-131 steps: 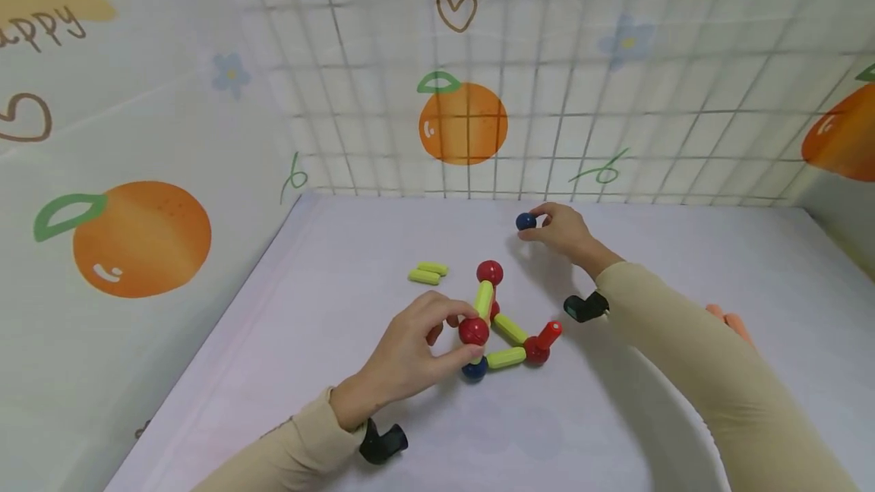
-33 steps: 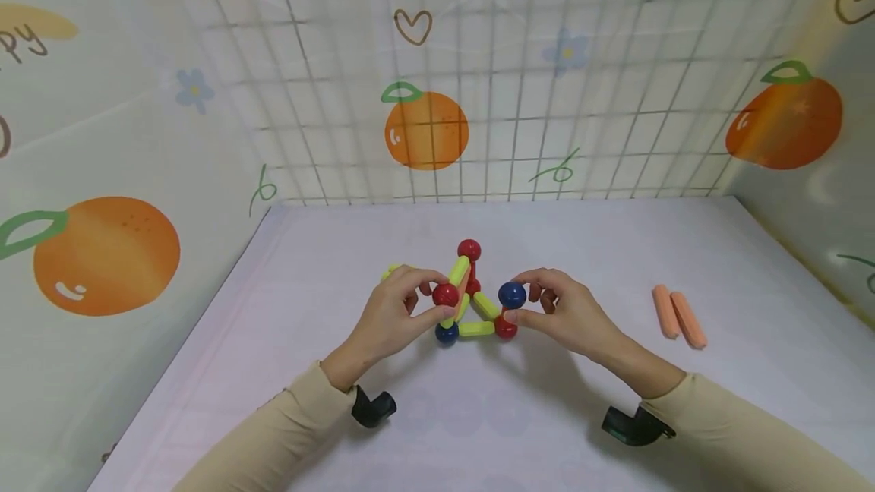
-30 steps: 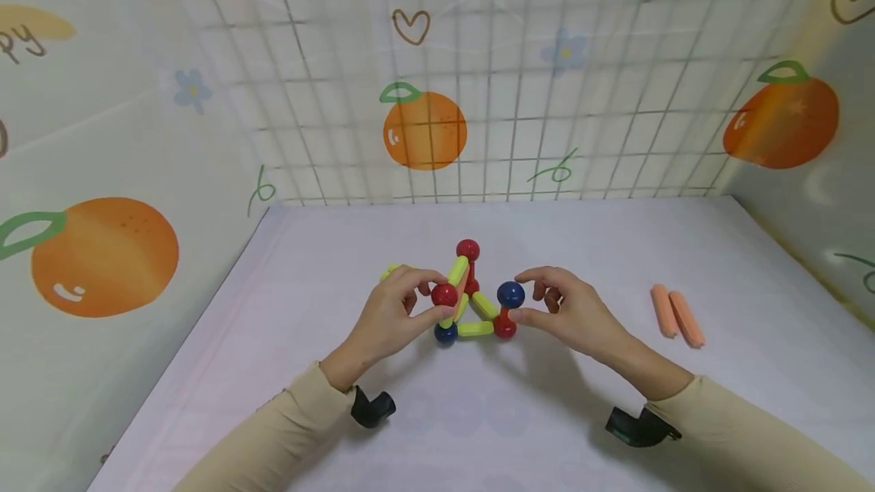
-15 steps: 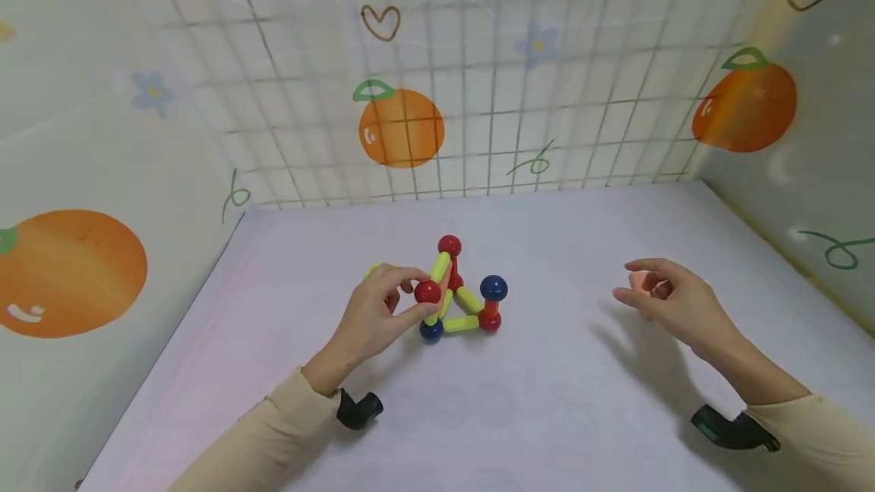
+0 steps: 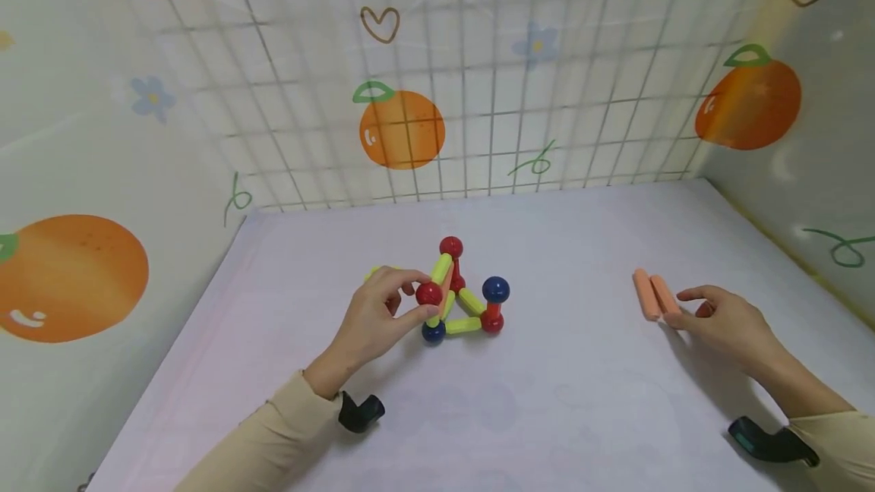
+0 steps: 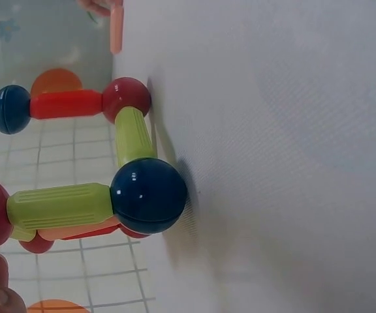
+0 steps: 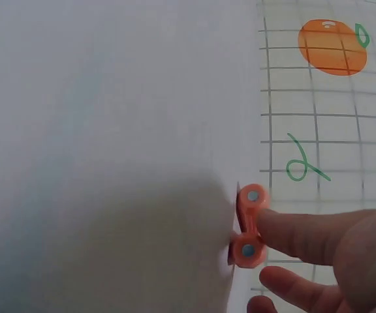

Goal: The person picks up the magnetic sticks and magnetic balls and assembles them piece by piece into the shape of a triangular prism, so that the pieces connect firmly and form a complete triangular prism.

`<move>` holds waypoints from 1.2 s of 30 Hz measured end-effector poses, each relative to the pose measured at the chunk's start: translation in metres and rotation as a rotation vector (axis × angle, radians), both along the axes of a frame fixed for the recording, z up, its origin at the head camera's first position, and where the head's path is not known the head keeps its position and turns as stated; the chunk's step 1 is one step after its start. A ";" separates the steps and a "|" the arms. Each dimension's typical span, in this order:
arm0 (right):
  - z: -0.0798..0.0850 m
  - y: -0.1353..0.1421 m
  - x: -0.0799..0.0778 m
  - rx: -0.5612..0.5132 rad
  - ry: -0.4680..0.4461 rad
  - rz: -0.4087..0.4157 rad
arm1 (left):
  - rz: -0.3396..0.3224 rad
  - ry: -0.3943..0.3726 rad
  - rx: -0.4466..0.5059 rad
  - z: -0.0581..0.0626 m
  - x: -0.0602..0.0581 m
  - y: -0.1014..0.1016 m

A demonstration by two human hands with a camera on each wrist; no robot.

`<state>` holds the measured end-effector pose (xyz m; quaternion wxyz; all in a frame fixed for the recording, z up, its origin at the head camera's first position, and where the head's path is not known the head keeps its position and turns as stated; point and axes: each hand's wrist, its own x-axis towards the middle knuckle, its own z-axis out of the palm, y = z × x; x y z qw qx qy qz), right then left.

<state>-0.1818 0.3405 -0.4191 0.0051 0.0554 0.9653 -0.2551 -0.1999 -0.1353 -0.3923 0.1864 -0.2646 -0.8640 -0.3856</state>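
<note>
In the head view my left hand (image 5: 374, 317) pinches a red ball (image 5: 428, 294) at the upper near corner of a ball-and-rod construction. Below that ball, a yellow-green rod (image 6: 61, 206) stands upright on a blue ball (image 6: 149, 195). More yellow-green rods (image 5: 464, 325) link the balls at table level. On the right corner, a red rod (image 6: 66, 104) carries another blue ball (image 5: 495, 289). My right hand (image 5: 731, 325) is beside two orange rods (image 5: 645, 294), its thumb touching the nearer one; the index finger looks clear of it.
Behind my left hand, yellow-green rods (image 5: 380, 270) lie partly hidden on the white table cover (image 5: 547, 416). A wire grid behind printed cloth (image 5: 465, 127) closes off the back, with cloth walls at both sides.
My right hand has left the blue ball, which stays on its red rod, and moved right to the orange rods. The left hand keeps its pinch; the head view has turned slightly right.
</note>
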 end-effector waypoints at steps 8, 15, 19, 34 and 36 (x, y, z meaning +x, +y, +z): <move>-0.002 0.007 -0.004 0.040 -0.048 -0.005 | -0.002 -0.007 0.002 -0.002 -0.001 0.000; 0.000 0.009 -0.003 0.045 -0.088 -0.021 | -0.004 -0.001 -0.009 -0.002 -0.001 0.000; -0.002 0.008 -0.003 0.027 -0.114 -0.038 | -0.001 0.000 -0.014 -0.001 0.000 -0.001; -0.004 0.014 0.000 -0.160 -0.140 -0.169 | 0.004 -0.022 -0.011 -0.002 0.001 -0.001; -0.002 0.013 0.001 -0.216 -0.132 -0.178 | 0.005 -0.028 -0.013 -0.002 0.002 -0.002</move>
